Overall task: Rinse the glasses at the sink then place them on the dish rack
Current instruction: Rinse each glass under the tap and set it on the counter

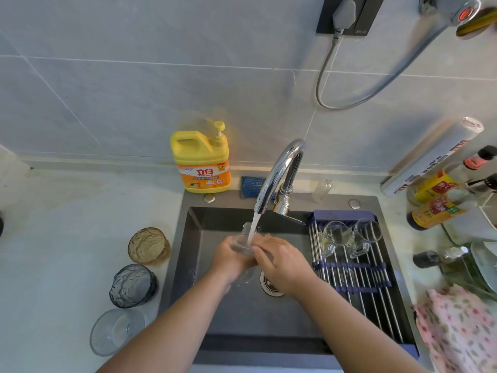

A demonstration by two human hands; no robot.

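Two grips, left hand and right hand, tight on one clear glass under tap water

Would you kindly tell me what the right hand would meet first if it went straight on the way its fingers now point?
Most likely the clear glass, which the left hand holds under the running tap; the right hand points left at it and seems to touch it.

Pale countertop. Left of the grip, well apart: amber glass, smoky grey glass, clear glass, one row. Right of it: sauce bottles, floral cloth.
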